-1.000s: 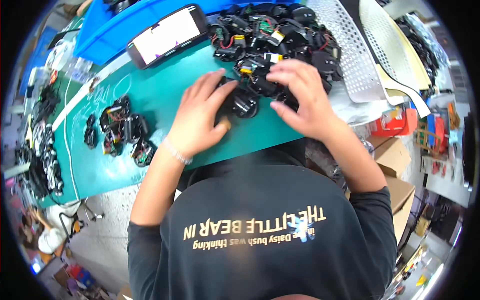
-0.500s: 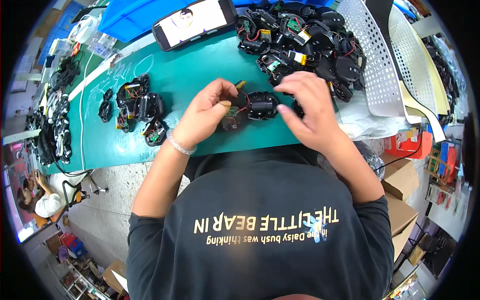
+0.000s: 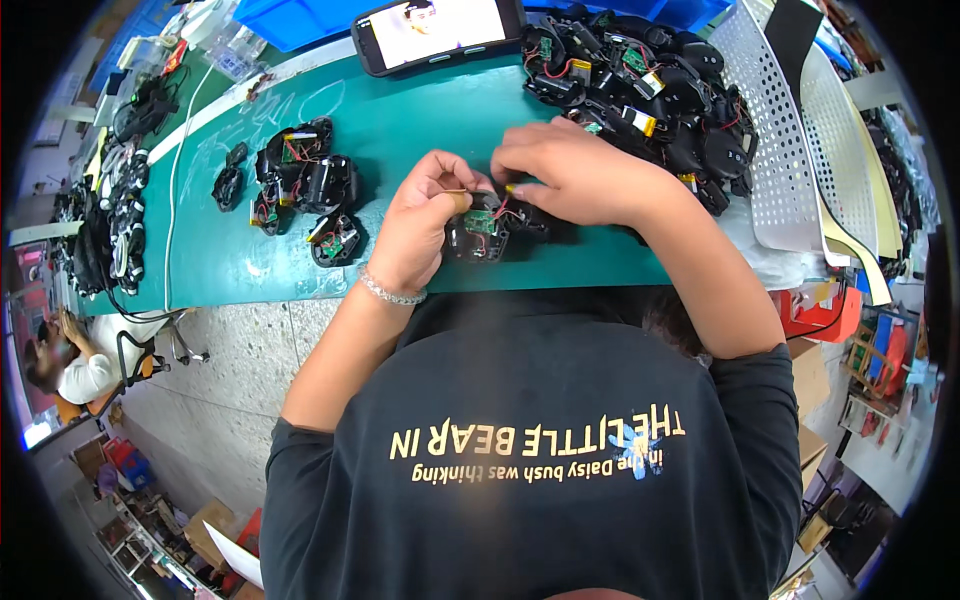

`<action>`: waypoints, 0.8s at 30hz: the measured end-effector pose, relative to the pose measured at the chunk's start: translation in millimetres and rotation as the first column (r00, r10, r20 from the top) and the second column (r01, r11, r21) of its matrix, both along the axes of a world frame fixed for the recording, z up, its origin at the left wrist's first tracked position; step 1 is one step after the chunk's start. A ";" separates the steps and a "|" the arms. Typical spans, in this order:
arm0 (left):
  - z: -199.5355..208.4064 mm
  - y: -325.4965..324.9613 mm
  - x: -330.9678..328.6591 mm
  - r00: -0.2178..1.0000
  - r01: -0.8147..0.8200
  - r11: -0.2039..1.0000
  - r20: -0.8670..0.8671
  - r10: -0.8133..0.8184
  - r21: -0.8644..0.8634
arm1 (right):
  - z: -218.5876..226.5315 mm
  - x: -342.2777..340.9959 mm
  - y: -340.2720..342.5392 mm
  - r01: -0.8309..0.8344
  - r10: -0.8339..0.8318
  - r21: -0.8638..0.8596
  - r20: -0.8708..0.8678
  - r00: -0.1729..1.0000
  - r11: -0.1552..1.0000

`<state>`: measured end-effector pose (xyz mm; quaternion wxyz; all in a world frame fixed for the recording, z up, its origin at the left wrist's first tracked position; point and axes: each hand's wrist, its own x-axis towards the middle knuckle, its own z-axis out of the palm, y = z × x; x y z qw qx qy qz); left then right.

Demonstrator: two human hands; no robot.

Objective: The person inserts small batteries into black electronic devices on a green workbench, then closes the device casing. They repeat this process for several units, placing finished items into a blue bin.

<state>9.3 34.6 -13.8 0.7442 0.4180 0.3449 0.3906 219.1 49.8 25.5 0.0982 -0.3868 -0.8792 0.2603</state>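
Observation:
My left hand (image 3: 412,225) is closed on the edge of an opened black plastic housing (image 3: 482,242), with a tan cover on the thumb tip. A green circuit board (image 3: 481,221) with thin red wires shows inside the housing. Right beside it, my right hand (image 3: 575,172) reaches across from the right, palm down. Its fingers pinch a small piece with a yellow edge (image 3: 513,188), which looks like a wired battery. A second black part (image 3: 530,220) lies under the right hand, partly hidden by it.
Several opened black units (image 3: 325,185) lie to the left, beside a small black part (image 3: 229,180). A large heap of similar units (image 3: 640,90) fills the back right, against a perforated metal basket (image 3: 765,130). A phone (image 3: 435,35) leans on a blue bin (image 3: 290,22).
My right hand has moved left and closed its fingers beside the left hand; before, it was spread around the second black part. The circuit board now shows more fully. The whole view has shifted slightly.

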 end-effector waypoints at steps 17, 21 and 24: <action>13.1 -27.7 -13.2 0.995 0.060 0.958 0.088 -0.037 -0.279 | -7.4 -17.8 -52.5 0.309 -0.265 0.161 -0.246 0.932 0.937; 25.5 -45.3 -24.0 0.983 0.181 0.875 0.099 -0.153 -0.450 | 0.7 -12.4 -86.0 0.231 -0.221 0.053 -0.143 0.965 0.972; 31.8 -42.0 -32.5 0.909 0.393 0.796 0.063 -0.412 -0.461 | -6.5 -11.7 -85.5 0.185 -0.173 0.145 -0.091 0.981 0.972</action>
